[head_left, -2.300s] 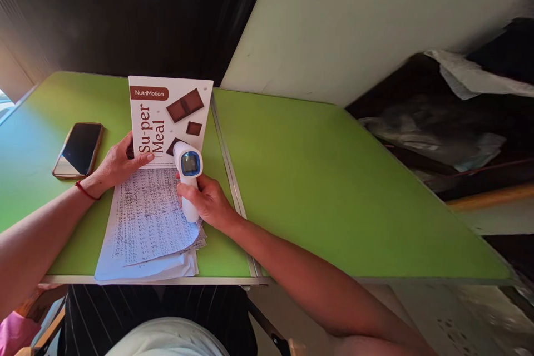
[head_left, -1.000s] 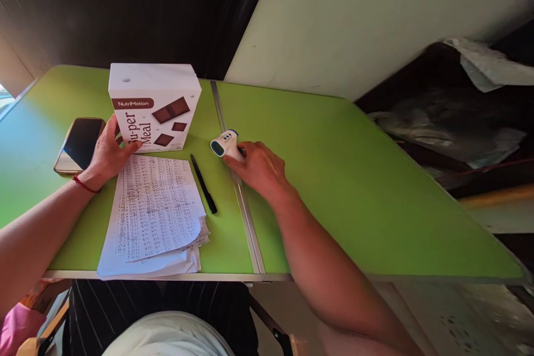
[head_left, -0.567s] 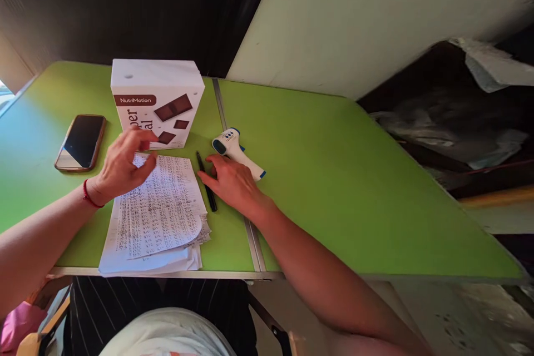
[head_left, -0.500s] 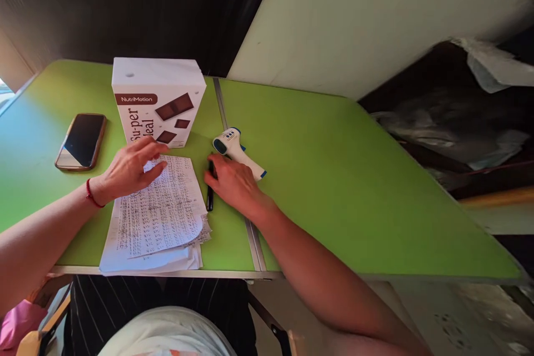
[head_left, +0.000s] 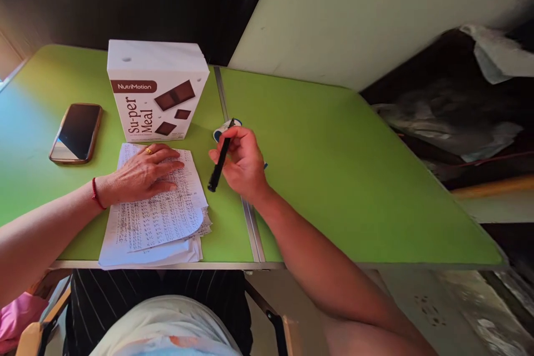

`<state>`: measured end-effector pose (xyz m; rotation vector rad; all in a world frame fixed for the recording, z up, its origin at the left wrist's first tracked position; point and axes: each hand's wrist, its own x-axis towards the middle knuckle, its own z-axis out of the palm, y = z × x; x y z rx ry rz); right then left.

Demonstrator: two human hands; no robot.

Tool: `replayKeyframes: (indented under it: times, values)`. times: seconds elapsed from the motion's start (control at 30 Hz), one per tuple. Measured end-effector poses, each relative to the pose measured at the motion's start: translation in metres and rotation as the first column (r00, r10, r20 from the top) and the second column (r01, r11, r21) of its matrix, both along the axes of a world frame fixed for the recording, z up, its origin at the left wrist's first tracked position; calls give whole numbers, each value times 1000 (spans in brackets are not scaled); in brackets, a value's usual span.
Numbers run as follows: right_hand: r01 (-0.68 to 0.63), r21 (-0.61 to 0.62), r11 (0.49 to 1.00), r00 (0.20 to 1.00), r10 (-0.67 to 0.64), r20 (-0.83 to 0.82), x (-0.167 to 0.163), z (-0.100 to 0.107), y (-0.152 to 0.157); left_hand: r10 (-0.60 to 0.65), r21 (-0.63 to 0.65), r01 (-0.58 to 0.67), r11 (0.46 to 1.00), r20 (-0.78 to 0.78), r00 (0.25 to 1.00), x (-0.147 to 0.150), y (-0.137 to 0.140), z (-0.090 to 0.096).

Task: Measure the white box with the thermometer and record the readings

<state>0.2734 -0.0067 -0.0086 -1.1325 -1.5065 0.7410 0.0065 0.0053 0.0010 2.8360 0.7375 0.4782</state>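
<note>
Handwritten paper sheets lie in a loose stack at the table's front edge, their lower right corner curled. My left hand rests flat on the upper part of the stack, fingers stretched out. Held up above the table just right of the papers is a black pen, tilted, with my right hand closed around it. Behind that hand lies a white and blue infrared thermometer, mostly hidden by my fingers.
A white NutriMotion box stands upright behind the papers. To its left lies a smartphone, screen up. The green table has a metal seam running front to back. A wall rises behind, and plastic-covered clutter sits beyond the right edge.
My right hand has lifted the pen off the table and tilted it. My left hand has come down onto the papers and shifted a little to the right.
</note>
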Motion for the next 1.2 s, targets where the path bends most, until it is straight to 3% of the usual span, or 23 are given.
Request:
replayKeyframes:
  times: [0.23,0.33,0.53,0.67,1.2]
  values:
    - [-60,-231,971,993,33,-117,-17,1,-9,10,-17,-11,1000,-70,997,2,-5,-2]
    - [-55,-281,958,995,31,-91,-18,-5,-5,11,-24,-12,1000,-67,998,2,-5,-2]
    - [29,-238,971,999,-19,45,-21,-12,-1,6,-20,-8,1000,-72,997,2,-5,-2]
    - [-3,-168,986,996,19,91,-24,-13,-3,13,-15,-14,1000,-92,996,3,-5,-2]
    - [-60,-117,991,986,77,147,-23,-20,-1,9,7,-8,1000,-112,994,3,-5,0]
